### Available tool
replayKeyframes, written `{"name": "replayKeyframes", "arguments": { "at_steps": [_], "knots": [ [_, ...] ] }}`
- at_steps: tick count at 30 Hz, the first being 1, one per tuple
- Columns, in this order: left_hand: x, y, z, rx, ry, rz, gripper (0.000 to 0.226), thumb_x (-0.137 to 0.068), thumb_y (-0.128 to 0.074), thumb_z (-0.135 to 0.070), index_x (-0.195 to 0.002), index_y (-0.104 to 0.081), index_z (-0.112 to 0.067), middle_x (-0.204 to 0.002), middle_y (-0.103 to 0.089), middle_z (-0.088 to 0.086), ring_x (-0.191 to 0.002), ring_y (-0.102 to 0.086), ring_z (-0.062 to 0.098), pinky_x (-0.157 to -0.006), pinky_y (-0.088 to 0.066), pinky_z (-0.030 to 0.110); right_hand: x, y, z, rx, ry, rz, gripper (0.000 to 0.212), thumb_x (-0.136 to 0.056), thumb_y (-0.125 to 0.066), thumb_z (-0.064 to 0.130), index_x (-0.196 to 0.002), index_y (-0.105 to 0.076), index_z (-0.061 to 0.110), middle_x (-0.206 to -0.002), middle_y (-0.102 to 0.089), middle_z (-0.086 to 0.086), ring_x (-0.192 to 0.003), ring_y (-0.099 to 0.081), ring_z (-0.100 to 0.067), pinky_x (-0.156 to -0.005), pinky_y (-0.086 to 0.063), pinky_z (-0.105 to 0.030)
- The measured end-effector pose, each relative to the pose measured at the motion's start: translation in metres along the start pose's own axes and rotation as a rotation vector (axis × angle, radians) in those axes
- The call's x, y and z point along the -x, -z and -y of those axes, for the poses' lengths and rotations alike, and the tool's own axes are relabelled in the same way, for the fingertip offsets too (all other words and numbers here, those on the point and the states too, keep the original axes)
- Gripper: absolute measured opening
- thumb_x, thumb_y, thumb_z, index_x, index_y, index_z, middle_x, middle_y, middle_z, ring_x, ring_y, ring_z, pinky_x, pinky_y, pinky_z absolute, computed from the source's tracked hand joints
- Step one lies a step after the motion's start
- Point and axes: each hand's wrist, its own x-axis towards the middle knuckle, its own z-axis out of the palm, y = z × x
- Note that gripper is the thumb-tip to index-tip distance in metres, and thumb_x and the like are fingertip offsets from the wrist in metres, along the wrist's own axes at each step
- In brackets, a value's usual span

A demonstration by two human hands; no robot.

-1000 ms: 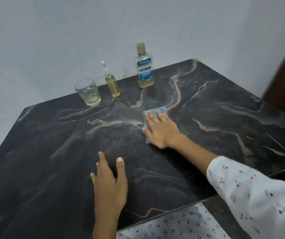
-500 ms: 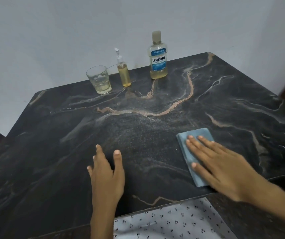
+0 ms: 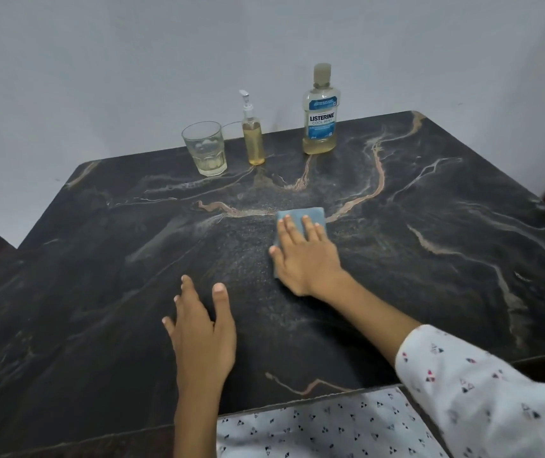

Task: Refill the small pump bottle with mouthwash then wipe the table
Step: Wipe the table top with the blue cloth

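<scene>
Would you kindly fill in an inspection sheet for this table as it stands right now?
Surface: dark marble table, tan veins; faint streaks at the middle.
Job's things: small pump bottle holds amber liquid, pump fitted; Listerine bottle capped, low level; blue cloth flat on the table.
Clutter: glass tumbler, a little pale liquid, left of the pump bottle.
Grippers: right hand pressed flat on the cloth; left hand empty, fingers spread, over the table.
Cables: nothing seen.
Surroundings: plain white wall behind.
</scene>
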Motion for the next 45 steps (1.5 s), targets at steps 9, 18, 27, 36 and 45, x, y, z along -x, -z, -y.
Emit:
{"name": "replayKeyframes", "arguments": {
  "at_steps": [9, 18, 27, 36, 45],
  "knots": [
    [-0.002, -0.007, 0.001, -0.052, -0.054, -0.006, 0.064, -0.097, -0.027, -0.046, -0.151, -0.007, -0.017, -0.159, -0.009, 0.004, -0.146, 0.007, 0.016, -0.118, 0.004, 0.037, 0.087, -0.008, 0.013, -0.106, 0.463, -0.024, 0.056, -0.102, -0.019, 0.041, -0.153, -0.008, 0.021, -0.159, -0.005, 0.007, -0.146, 0.007, -0.013, -0.114, 0.012, -0.025],
    [-0.002, -0.003, 0.004, -0.007, -0.015, 0.008, 0.066, -0.096, -0.027, -0.05, -0.151, -0.006, -0.021, -0.159, -0.009, 0.002, -0.145, 0.008, 0.016, -0.119, 0.003, 0.042, 0.128, 0.0, -0.047, -0.009, 0.395, 0.009, 0.057, -0.096, -0.005, 0.05, -0.15, -0.005, 0.033, -0.156, -0.004, 0.015, -0.144, 0.004, -0.003, -0.117, 0.003, -0.034],
    [-0.001, 0.001, 0.006, 0.031, -0.023, 0.023, 0.066, -0.096, -0.026, -0.05, -0.151, -0.005, -0.02, -0.159, -0.009, 0.003, -0.145, 0.009, 0.018, -0.119, 0.002, 0.042, -0.017, 0.004, -0.032, 0.012, 0.102, -0.011, 0.06, -0.101, -0.014, 0.048, -0.153, -0.001, 0.021, -0.16, 0.0, 0.003, -0.146, 0.002, -0.019, -0.117, 0.004, -0.036],
    [0.0, 0.006, 0.003, 0.046, 0.002, -0.006, 0.065, -0.097, -0.028, -0.049, -0.151, -0.003, -0.022, -0.158, -0.015, -0.001, -0.144, 0.003, 0.017, -0.12, 0.0, 0.042, -0.002, 0.005, 0.042, 0.102, 0.245, 0.051, 0.06, -0.102, -0.033, 0.021, -0.152, 0.0, 0.024, -0.16, 0.001, -0.008, -0.143, -0.006, -0.041, -0.115, -0.014, -0.046],
    [-0.003, 0.007, 0.007, 0.077, 0.032, -0.003, 0.068, -0.094, -0.026, -0.054, -0.151, -0.003, -0.028, -0.158, -0.014, -0.004, -0.145, 0.01, 0.025, -0.117, 0.002, 0.039, 0.073, 0.052, 0.04, -0.392, 0.424, 0.202, 0.054, -0.088, -0.043, -0.004, -0.137, -0.045, 0.017, -0.141, -0.044, -0.007, -0.124, -0.046, -0.025, -0.102, -0.039, -0.029]
  ]
}}
